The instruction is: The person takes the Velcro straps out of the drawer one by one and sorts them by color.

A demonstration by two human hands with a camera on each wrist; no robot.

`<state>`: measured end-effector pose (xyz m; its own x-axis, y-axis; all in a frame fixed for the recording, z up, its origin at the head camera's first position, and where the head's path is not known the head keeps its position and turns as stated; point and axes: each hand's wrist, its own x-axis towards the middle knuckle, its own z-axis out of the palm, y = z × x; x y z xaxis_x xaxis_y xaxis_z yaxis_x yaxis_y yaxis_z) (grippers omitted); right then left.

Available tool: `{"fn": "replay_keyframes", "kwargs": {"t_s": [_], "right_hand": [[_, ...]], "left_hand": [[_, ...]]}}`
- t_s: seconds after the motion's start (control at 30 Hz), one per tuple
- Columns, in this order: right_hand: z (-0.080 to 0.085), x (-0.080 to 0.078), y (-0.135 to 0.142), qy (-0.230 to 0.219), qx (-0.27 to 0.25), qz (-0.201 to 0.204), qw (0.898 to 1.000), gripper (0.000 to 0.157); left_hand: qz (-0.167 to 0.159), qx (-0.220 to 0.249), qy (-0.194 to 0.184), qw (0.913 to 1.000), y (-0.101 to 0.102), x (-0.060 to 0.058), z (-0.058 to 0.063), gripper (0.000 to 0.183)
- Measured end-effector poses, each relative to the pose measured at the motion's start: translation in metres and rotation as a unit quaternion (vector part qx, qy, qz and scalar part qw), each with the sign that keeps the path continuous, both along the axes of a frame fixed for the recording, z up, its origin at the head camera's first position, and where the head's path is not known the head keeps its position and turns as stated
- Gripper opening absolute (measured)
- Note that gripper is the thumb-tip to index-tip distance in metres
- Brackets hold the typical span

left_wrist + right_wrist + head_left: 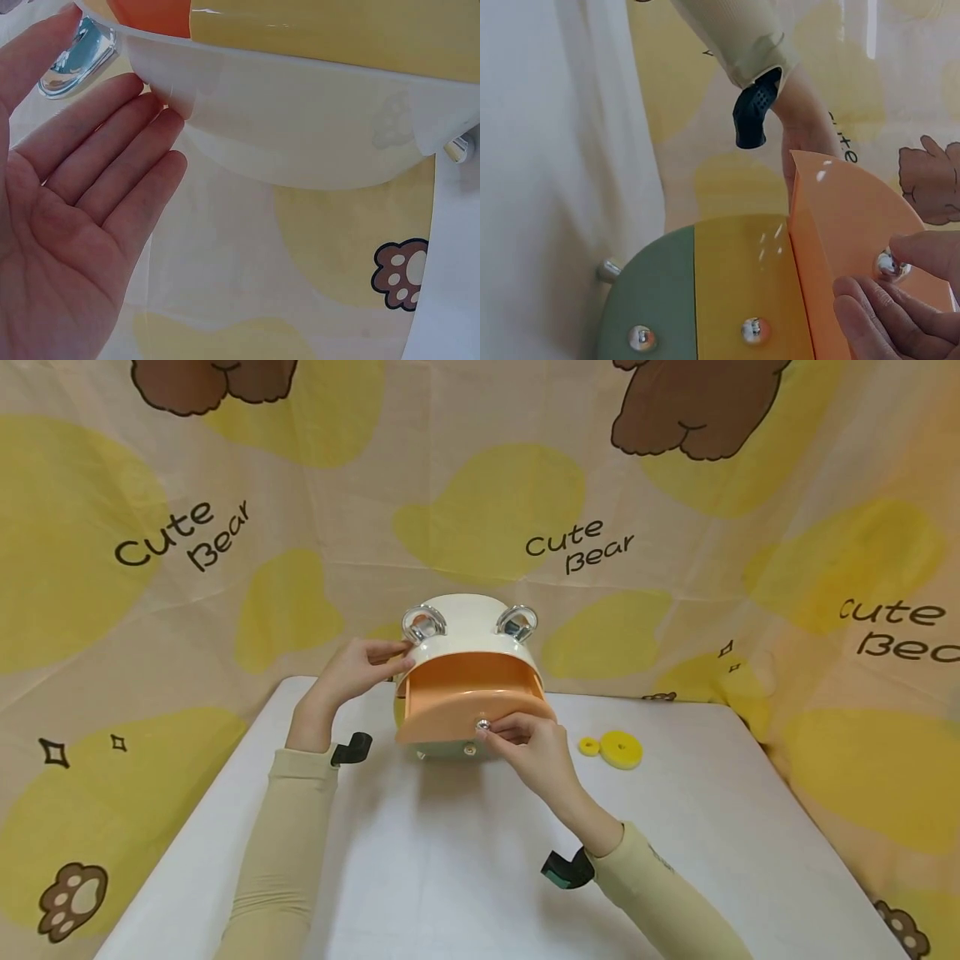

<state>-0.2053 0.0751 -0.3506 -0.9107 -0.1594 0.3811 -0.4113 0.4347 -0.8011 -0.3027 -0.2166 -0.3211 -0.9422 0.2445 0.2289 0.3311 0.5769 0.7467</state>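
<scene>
A small rounded cabinet with a white shell (468,622) stands on the table, two shiny silver rings on its top like ears. Its orange top drawer (442,717) is pulled out, showing an orange inside. The thumb and fingers of my right hand (536,750) pinch that drawer's silver knob (887,266). Fingers of my left hand (352,672) touch the shell's left side, below the left ring; in the left wrist view they lie straight against the white surface. A yellow drawer (731,277) and a green drawer (656,292) sit closed below the orange one, each with a silver knob.
To the right of the cabinet, a large yellow disc (630,752) and a smaller yellow disc (588,751) lie on the white table (450,868). Behind and around the table hangs a patterned cloth (465,518). Dark wrist mounts (567,870) stick out from both sleeves.
</scene>
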Motion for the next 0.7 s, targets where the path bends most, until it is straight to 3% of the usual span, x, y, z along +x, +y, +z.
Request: {"fn": "replay_keyframes", "kwargs": {"t_s": [0.7], "right_hand": [[0.007,-0.032,-0.01,-0.016,-0.005,0.003,1.0,0.018]], "left_hand": [[-0.005,0.001,0.004,1.0,-0.002,-0.001,-0.001,0.055]]}}
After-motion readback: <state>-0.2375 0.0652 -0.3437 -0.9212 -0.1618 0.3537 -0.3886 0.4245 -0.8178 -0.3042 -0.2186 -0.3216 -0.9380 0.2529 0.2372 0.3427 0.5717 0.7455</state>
